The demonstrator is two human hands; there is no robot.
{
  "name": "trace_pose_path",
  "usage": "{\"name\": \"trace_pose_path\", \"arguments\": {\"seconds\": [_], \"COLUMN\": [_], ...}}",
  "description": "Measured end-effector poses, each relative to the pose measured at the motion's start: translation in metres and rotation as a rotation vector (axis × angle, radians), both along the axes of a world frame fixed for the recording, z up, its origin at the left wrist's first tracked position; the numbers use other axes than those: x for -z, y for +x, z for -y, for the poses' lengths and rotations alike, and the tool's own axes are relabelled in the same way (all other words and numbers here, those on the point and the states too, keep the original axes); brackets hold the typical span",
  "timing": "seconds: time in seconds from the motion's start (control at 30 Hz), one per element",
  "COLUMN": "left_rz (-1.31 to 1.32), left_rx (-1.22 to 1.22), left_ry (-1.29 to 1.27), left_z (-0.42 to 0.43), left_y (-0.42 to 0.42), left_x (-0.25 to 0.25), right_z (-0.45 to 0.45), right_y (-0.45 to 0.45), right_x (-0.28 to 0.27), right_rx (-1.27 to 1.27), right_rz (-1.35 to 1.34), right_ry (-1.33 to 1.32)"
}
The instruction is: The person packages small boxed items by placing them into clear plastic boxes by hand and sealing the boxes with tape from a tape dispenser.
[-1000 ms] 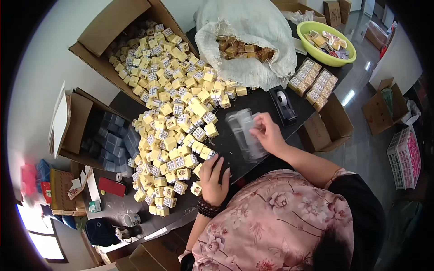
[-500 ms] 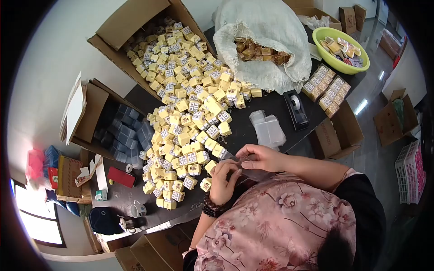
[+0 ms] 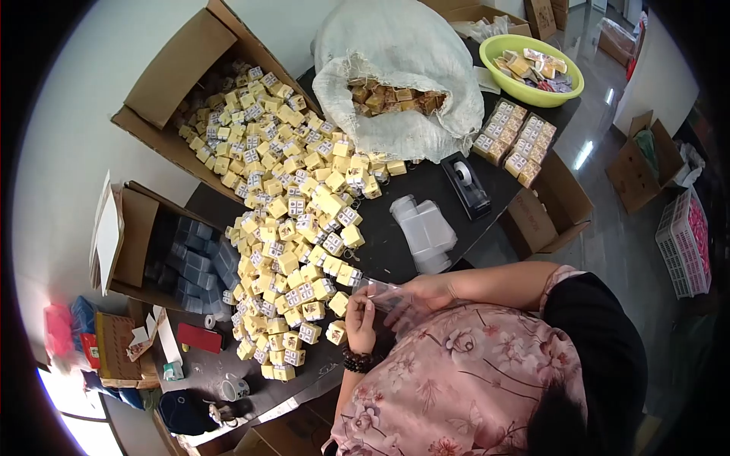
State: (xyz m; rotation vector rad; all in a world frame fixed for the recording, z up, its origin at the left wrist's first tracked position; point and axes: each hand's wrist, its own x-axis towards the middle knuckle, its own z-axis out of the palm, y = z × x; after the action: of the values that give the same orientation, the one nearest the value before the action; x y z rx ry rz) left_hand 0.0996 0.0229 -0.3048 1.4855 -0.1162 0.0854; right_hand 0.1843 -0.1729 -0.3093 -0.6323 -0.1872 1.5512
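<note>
Between my two hands, over the table's front edge, is a clear plastic box (image 3: 391, 298), see-through and hard to outline. My left hand (image 3: 360, 321), with dark beads at the wrist, pinches its left end. On the other side my right hand (image 3: 427, 292) is closed around it, with some fingers seen through or behind the plastic. Just beyond my left hand lies a heap of small yellow-and-white cubes (image 3: 293, 262), some with metal rings. Flattened clear plastic boxes (image 3: 427, 234) lie on the black table past my right hand.
A tape dispenser (image 3: 467, 186), wrapped cube packs (image 3: 527, 152) and a green basin (image 3: 532, 90) stand at right. Behind is a white woven sack (image 3: 395, 45). Cartons hold cubes (image 3: 179, 80) and clear boxes (image 3: 141, 235). A mug (image 3: 234, 388) stands at lower left.
The view has turned and shifted. My hands have moved apart a little, and the clear plastic box now shows opened out between them. My left fingers now pinch its left end.
</note>
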Motion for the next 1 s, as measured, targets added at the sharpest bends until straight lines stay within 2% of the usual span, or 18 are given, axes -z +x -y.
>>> {"name": "trace_pose_path", "arguments": {"seconds": [0.07, 0.17, 0.23, 0.27, 0.3, 0.33, 0.4, 0.47, 0.5, 0.53, 0.63, 0.67, 0.73, 0.77, 0.8, 0.83, 0.9, 1.0], "left_rz": [0.039, 0.144, 0.244, 0.296, 0.347, 0.297, 0.287, 0.268, 0.272, 0.263, 0.261, 0.251, 0.209, 0.238, 0.268, 0.274, 0.294, 0.322], "left_rx": [-0.057, -0.108, -0.182, -0.246, -0.314, -0.357, -0.373, -0.384, -0.389, -0.352, -0.27, -0.215, -0.105, -0.058, -0.014, 0.003, 0.023, 0.061], "left_ry": [-0.002, 0.053, 0.115, 0.198, 0.284, 0.176, 0.21, 0.25, 0.248, 0.274, 0.311, 0.261, 0.182, 0.289, 0.398, 0.386, 0.422, 0.502], "left_z": [-0.001, 0.004, 0.008, 0.007, 0.005, 0.004, 0.004, 0.002, 0.003, 0.005, 0.016, 0.022, 0.026, 0.025, 0.023, 0.024, 0.016, 0.01], "left_y": [-0.004, -0.004, -0.003, -0.003, -0.004, -0.007, -0.007, -0.005, -0.005, -0.005, -0.006, -0.005, -0.008, -0.007, -0.006, -0.006, -0.008, -0.01], "left_x": [0.012, 0.006, -0.009, -0.021, -0.031, -0.036, -0.047, -0.039, -0.034, -0.03, -0.033, -0.04, -0.045, -0.046, -0.049, -0.055, -0.065, -0.089], "right_z": [-0.005, -0.002, -0.004, -0.005, 0.008, 0.022, 0.04, 0.058, 0.067, 0.066, 0.062, 0.062, 0.055, 0.049, 0.042, 0.035, 0.027, 0.013], "right_y": [-0.008, -0.014, -0.007, 0.001, 0.002, 0.007, 0.014, 0.02, 0.016, 0.012, -0.007, -0.006, 0.002, 0.004, 0.006, 0.008, 0.019, 0.033], "right_x": [0.019, 0.005, -0.002, 0.028, 0.012, -0.007, -0.006, 0.006, 0.001, -0.003, -0.028, -0.041, -0.062, -0.062, -0.063, -0.065, -0.067, -0.063], "right_rx": [0.033, 0.123, 0.204, 0.393, 0.598, 0.799, 1.163, 1.119, 1.01, 1.01, 0.928, 0.923, 0.181, 0.181, 0.063, -0.058, -0.063, -0.07], "right_rz": [0.003, 0.102, 0.739, 0.885, 0.87, 0.849, 0.84, 0.834, 1.245, 1.251, 1.576, 1.578, -0.017, -0.011, 0.042, 0.093, 0.076, 0.317], "right_ry": [-0.001, 0.0, -0.155, -0.123, -0.147, -0.17, -0.224, -0.419, -0.614, -0.611, -0.534, -0.533, 0.085, 0.09, 0.148, 0.206, 0.18, 0.035]}}
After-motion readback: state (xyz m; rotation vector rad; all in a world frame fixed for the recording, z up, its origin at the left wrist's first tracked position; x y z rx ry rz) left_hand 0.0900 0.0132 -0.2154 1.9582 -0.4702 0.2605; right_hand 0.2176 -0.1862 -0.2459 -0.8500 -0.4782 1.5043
